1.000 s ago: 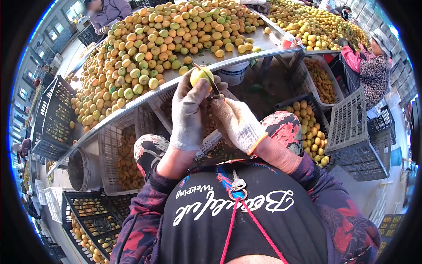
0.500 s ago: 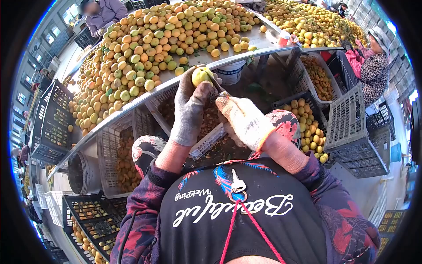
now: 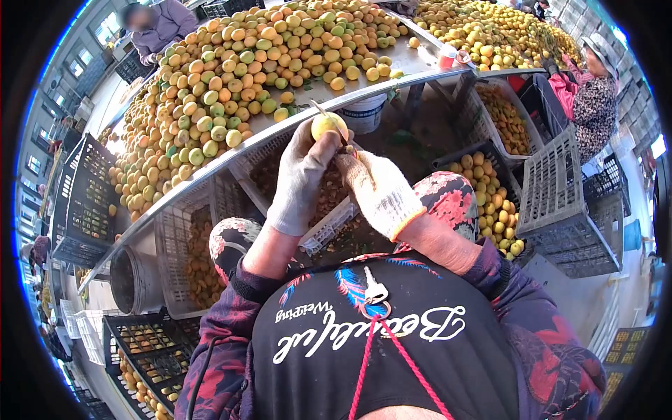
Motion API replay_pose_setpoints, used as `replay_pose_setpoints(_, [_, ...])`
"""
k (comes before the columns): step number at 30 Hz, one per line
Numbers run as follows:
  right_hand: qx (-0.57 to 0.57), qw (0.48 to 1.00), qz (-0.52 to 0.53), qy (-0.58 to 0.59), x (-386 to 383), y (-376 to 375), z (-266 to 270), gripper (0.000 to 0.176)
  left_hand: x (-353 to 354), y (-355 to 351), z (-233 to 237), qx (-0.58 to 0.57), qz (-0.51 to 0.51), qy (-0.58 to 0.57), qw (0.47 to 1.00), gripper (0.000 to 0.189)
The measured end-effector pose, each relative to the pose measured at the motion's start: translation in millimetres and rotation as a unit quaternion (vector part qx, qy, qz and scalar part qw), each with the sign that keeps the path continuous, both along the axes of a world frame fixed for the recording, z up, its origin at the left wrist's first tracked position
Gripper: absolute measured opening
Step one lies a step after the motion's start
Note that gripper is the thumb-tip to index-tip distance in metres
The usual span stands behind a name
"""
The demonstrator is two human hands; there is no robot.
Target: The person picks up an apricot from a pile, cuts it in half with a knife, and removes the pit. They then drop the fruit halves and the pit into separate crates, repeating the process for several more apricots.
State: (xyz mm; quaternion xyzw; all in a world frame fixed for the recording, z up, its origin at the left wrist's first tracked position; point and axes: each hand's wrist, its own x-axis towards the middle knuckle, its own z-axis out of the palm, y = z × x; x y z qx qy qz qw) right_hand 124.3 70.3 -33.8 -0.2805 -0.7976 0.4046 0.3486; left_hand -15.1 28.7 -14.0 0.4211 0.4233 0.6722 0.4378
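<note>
In my gloved left hand (image 3: pixel 299 171) is a yellow-green apricot (image 3: pixel 327 126), gripped between thumb and fingers just in front of the table edge. My right hand (image 3: pixel 378 185), in a whitish knitted glove with stained fingertips, is closed around a small knife (image 3: pixel 341 134). Its dark blade lies against the fruit's right side, and a pointed tip shows beyond the fruit's upper left. The handle is mostly hidden in my fingers. Both hands are close together, above a crate of cut fruit pieces (image 3: pixel 329 196) between my knees.
A large heap of apricots (image 3: pixel 231 84) covers the metal-edged table (image 3: pixel 402 59). Below stand a white bucket (image 3: pixel 364 115), a dark crate of whole fruit (image 3: pixel 490 203) and a grey crate of pieces (image 3: pixel 192 259). Stacked crates (image 3: pixel 556 203) rise at right. Other people sit across and to the right.
The knife has gone from beside the apricot to across it, with its tip now showing past the far side. My right hand has come closer to my left.
</note>
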Motion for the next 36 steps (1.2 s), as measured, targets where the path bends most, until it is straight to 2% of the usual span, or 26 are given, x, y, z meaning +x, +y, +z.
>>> replay_pose_setpoints(2, [-0.002, 1.0, -0.017, -0.012, -5, -1, -3, 0.028, 2, 4, -5, 0.003, -0.011, -0.02, 1.0, 0.042])
replay_pose_setpoints(4, [0.038, 0.994, -0.1, -0.027, -9, -1, -3, 0.028, 9, 9, -8, -0.086, 0.047, -0.079, 0.992, 0.046])
replay_pose_setpoints(5, [0.042, 0.994, -0.102, -0.028, -9, -2, 0, 0.028, 14, 9, -7, -0.088, 0.048, -0.134, 0.986, 0.051])
replay_pose_setpoints(6, [0.045, 0.993, -0.103, -0.026, -7, 0, 4, 0.028, 10, 10, -6, -0.085, 0.046, -0.132, 0.987, 0.051])
replay_pose_setpoints(9, [-0.009, 0.998, -0.061, -0.03, 2, 1, 9, 0.029, -4, 1, -4, -0.071, 0.028, 0.02, 0.997, 0.054])
replay_pose_setpoints(10, [-0.01, 0.998, -0.063, -0.029, 3, 1, 8, 0.029, -1, -2, 2, -0.014, 0.06, 0.126, 0.99, 0.056])
replay_pose_setpoints(13, [0.013, 0.999, -0.039, -0.016, 3, -3, 4, 0.031, -1, 1, -13, 0.013, 0.031, 0.099, 0.995, 0.059])
replay_pose_setpoints(15, [0.018, 0.998, -0.061, -0.021, -3, -6, 3, 0.031, -1, 3, -18, -0.027, 0.029, 0.028, 0.999, 0.056])
replay_pose_setpoints(16, [0.022, 0.996, -0.083, -0.026, -3, -8, 3, 0.031, 0, 7, -19, -0.027, 0.028, 0.028, 0.999, 0.056])
replay_pose_setpoints(17, [0.001, 0.992, -0.092, -0.083, -3, -4, 5, 0.03, 2, 11, -20, -0.072, 0.034, -0.01, 0.997, 0.059])
replay_pose_setpoints(18, [0.0, 0.992, -0.092, -0.083, -3, -3, 5, 0.03, 2, 14, -20, -0.114, 0.042, -0.047, 0.991, 0.062])
replay_pose_setpoints(20, [-0.016, 0.995, -0.077, -0.057, 0, -1, 5, 0.028, -4, 9, -15, -0.089, 0.013, -0.036, 0.995, 0.069])
replay_pose_setpoints(22, [-0.046, 0.995, -0.063, -0.063, 3, 0, 5, 0.028, -11, 9, -19, -0.078, -0.029, 0.011, 0.996, 0.068])
replay_pose_setpoints(24, [-0.001, 0.998, -0.055, -0.035, 5, -3, -2, 0.029, -8, 5, -20, -0.021, 0.05, 0.118, 0.992, 0.067])
replay_pose_setpoints(26, [0.005, 0.996, -0.057, -0.072, 2, -3, -2, 0.031, 2, 5, -19, -0.036, 0.053, 0.081, 0.995, 0.062])
replay_pose_setpoints(27, [-0.005, 0.996, -0.066, -0.056, -2, -3, -6, 0.032, 5, 7, -17, -0.051, 0.011, -0.071, 0.996, 0.06])
replay_pose_setpoints(28, [-0.014, 0.996, -0.075, -0.039, -5, -3, -10, 0.033, 9, 9, -16, -0.065, -0.033, -0.221, 0.973, 0.059])
replay_pose_setpoints(29, [-0.014, 0.996, -0.075, -0.039, -5, -2, -11, 0.033, 11, 16, -21, -0.063, -0.016, -0.271, 0.96, 0.058])
replay_pose_setpoints(32, [0.005, 0.994, -0.094, -0.058, -8, 5, -15, 0.035, 7, 25, -31, -0.089, 0.052, -0.229, 0.968, 0.052])
replay_pose_setpoints(35, [0.017, 0.992, -0.094, -0.08, -4, 6, -21, 0.039, -4, 24, -37, -0.083, 0.016, -0.22, 0.972, 0.046])
replay_pose_setpoints(36, [-0.001, 0.991, -0.08, -0.111, -3, 5, -13, 0.034, -6, 24, -36, -0.083, 0.017, -0.221, 0.972, 0.046])
